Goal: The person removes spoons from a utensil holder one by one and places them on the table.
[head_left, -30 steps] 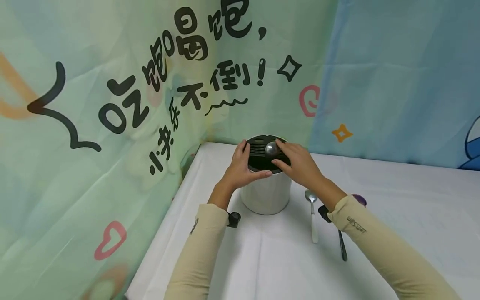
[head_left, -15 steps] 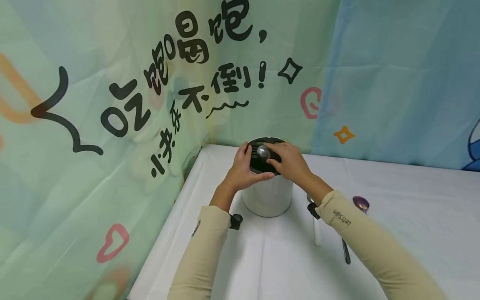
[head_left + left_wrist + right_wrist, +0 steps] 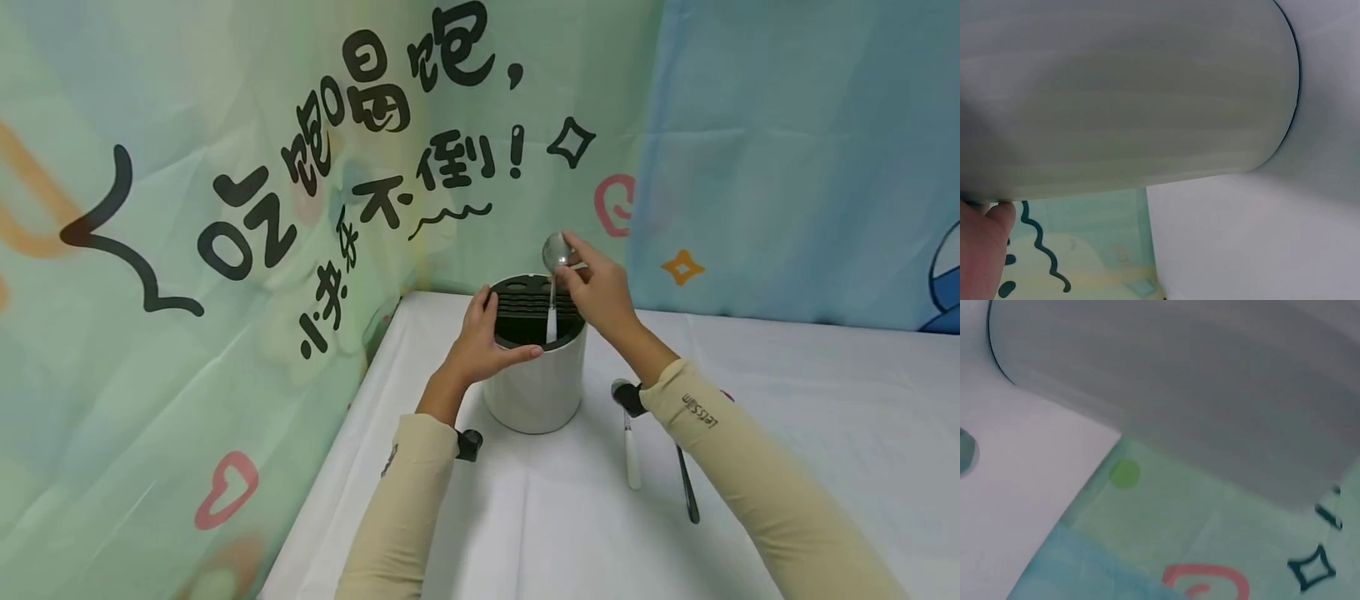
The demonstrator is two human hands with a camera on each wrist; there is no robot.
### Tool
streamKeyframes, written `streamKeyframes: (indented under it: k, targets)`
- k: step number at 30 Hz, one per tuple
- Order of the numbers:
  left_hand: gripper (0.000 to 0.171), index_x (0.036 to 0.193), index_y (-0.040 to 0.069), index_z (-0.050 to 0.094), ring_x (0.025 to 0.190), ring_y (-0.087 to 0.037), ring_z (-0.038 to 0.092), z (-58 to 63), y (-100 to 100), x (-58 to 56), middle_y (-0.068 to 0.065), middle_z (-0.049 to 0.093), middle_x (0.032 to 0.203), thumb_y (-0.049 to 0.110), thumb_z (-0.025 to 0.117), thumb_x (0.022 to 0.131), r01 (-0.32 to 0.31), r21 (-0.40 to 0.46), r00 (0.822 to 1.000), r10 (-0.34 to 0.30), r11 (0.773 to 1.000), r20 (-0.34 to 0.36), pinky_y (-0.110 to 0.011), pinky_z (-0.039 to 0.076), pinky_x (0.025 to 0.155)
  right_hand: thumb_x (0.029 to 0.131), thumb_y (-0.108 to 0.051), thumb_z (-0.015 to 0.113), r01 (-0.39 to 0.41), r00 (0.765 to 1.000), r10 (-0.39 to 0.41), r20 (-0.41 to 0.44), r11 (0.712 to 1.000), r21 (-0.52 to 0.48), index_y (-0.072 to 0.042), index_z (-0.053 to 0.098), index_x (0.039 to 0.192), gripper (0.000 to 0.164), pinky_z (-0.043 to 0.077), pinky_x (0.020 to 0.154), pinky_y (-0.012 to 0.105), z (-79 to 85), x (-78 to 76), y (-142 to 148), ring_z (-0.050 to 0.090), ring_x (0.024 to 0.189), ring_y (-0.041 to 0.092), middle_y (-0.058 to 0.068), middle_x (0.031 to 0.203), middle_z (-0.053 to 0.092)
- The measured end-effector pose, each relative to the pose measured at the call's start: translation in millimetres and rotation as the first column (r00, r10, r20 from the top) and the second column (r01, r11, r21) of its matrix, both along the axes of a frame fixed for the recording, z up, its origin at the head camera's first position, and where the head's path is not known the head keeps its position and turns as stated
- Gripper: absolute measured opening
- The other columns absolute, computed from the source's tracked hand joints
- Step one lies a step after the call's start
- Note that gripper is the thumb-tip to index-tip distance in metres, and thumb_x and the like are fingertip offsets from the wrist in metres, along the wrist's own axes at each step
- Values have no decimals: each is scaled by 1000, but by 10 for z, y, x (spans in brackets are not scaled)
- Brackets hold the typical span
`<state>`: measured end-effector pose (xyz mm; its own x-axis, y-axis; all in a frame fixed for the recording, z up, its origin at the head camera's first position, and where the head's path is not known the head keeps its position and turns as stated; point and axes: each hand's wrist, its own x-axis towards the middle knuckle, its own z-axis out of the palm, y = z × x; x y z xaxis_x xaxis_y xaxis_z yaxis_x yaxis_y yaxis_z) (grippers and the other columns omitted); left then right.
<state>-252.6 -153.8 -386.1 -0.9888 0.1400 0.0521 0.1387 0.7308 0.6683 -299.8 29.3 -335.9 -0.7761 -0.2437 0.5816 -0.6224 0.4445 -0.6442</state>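
A white cylindrical utensil holder [image 3: 534,392] with a black slotted top [image 3: 517,332] stands on the table. My left hand [image 3: 480,337] grips its upper left side, fingers at the left edge and thumb across the front. In the left wrist view, fingertips [image 3: 1001,215] touch the holder's wall. My right hand [image 3: 600,287] pinches a spoon [image 3: 556,250] by its metal bowl, above the holder. The spoon hangs upright, bowl up, and its white handle points down into the front opening; the handle's lower end is hidden. The right wrist view shows the holder's wall [image 3: 1166,381] but no hand.
Right of the holder lies a white-handled spoon [image 3: 632,458], partly behind the right wrist's camera. A dark-handled utensil [image 3: 687,492] lies beyond it, its head mostly covered by the right sleeve. Printed cloth walls [image 3: 465,242] stand close behind and left of the white table [image 3: 517,533].
The spoon's bowl, earlier low at the holder's top, first shifted left, then rose with my right hand, baring its white handle. My left hand stays on the holder.
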Motion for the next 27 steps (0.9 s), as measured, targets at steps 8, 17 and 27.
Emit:
streamKeyframes:
  k: [8,17,27]
  targets:
    - [103,148,13,5,142,-22,2,-23,-69,-24,-2,-6,154,51,67,75,-2,14,1000,2,1000,3,-50,24,108,91,-6,52,212,975,-190,117,953,-218,-3,36,139,51,41,67,2,179,-86,401,47,71,-21,14,101,54]
    - [104,148,13,4,142,-22,1,-20,-154,-9,-1,-7,154,51,68,75,-19,11,1000,19,1000,8,-51,23,108,92,-6,49,404,904,-321,284,858,-316,-10,30,143,54,42,72,3,169,-148,1119,49,70,-17,-15,88,37]
    - [104,148,13,5,142,-23,2,38,-271,24,-1,-7,154,49,69,75,-34,14,999,34,999,-2,-51,24,108,92,-11,51,522,800,-491,345,853,3,-19,27,145,58,45,71,6,-556,-201,2134,48,75,-12,-2,97,47]
